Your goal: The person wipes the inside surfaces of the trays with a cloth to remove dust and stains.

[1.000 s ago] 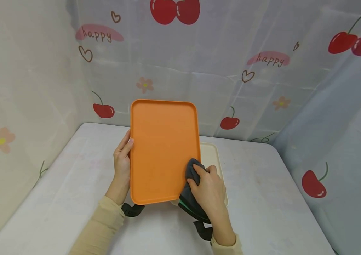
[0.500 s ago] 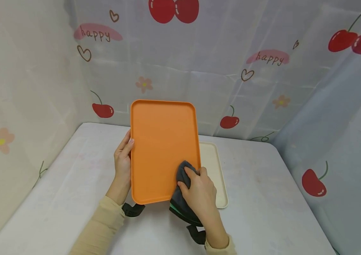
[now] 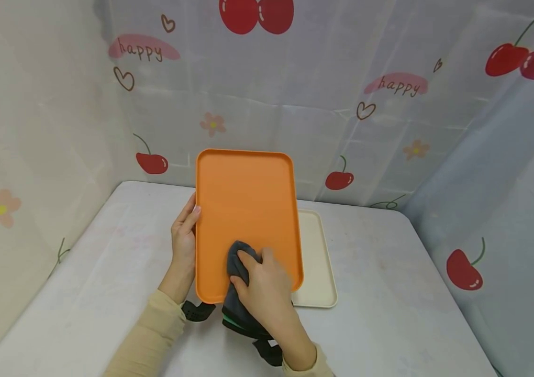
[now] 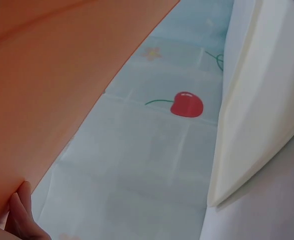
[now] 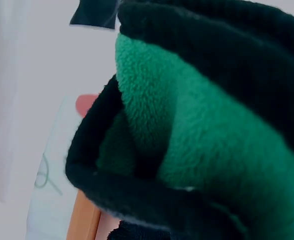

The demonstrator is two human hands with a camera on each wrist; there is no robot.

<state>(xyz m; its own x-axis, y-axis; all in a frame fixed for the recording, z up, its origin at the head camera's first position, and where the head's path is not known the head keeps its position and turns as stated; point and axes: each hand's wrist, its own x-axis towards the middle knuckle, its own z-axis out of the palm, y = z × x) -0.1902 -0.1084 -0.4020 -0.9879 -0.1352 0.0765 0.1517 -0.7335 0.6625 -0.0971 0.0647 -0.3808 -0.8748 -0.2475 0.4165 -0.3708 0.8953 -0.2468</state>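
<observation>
My left hand (image 3: 184, 243) grips the left edge of an orange rectangular tray (image 3: 248, 204), which is tilted up to face me above the table. In the left wrist view, fingertips (image 4: 22, 207) show at the edge of the tray's underside (image 4: 51, 90). My right hand (image 3: 267, 288) pinches a folded cloth (image 3: 236, 267), dark grey outside, against the lower part of the tray's face. The cloth's green fluffy inner side (image 5: 207, 130) and dark border fill much of the right wrist view. The right fingers are hidden there behind the cloth.
A cream tray (image 3: 316, 262) lies on the white table (image 3: 380, 293), partly behind the orange one. Curtains printed with cherries (image 3: 340, 180) and hearts hang around the back and sides. Black straps (image 3: 198, 311) hang at both wrists.
My right hand has moved the cloth leftward across the lower part of the orange tray, from its right edge toward the lower left. The left hand keeps its grip, with the tray shifting slightly right.
</observation>
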